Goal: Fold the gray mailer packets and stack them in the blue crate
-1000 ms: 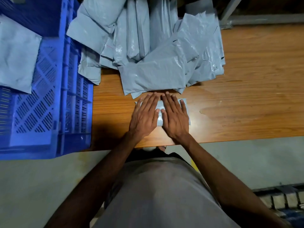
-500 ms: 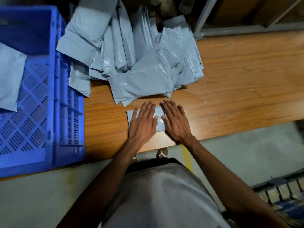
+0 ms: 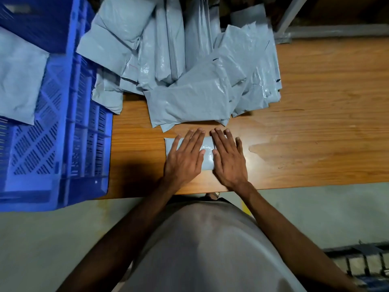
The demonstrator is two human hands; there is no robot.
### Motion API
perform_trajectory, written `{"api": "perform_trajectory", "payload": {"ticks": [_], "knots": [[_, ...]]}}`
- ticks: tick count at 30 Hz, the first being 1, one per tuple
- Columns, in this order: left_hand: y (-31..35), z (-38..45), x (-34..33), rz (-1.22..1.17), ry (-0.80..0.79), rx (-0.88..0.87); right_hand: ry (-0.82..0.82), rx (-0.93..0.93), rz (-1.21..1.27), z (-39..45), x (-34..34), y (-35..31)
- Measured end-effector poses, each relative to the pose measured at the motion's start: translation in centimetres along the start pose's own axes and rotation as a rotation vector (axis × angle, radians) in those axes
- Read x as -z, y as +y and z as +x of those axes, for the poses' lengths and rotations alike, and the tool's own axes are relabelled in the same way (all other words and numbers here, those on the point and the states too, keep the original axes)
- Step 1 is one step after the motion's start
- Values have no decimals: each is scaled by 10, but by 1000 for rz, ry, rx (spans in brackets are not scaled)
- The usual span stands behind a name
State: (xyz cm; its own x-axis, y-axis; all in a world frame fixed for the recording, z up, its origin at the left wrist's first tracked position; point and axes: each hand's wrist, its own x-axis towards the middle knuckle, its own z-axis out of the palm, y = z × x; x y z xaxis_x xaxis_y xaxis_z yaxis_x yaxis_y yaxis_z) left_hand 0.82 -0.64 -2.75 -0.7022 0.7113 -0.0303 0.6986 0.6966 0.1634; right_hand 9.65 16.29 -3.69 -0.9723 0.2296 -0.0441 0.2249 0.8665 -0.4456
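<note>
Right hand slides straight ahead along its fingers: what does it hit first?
Probably the mailer pile. The right hand lies flat on the folded mailer, fingers aimed at the pile's near edge, with a narrow strip of bare table between.

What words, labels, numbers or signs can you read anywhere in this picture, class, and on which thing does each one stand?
No text can be read.
Pile of gray mailers: thin dark and reddish marks, too small to read.
Folded gray mailer under the left hand and right hand: plain.
Blue crate: no lettering visible.
Wooden table: none.
</note>
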Motion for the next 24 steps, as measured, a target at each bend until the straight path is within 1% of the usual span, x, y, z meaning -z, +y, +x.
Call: {"api": "perform_trajectory", "payload": {"ticks": [18,21,24], "knots": [[1,6,1,-26,-39,-5,-68,-28,-43,5,0,-2],[-1,5,1,-87,-58,-14,-60,-24,35,3,3,-2],[-12,4,8,-251,-59,-25,-93,31,118,6,17,4]]}}
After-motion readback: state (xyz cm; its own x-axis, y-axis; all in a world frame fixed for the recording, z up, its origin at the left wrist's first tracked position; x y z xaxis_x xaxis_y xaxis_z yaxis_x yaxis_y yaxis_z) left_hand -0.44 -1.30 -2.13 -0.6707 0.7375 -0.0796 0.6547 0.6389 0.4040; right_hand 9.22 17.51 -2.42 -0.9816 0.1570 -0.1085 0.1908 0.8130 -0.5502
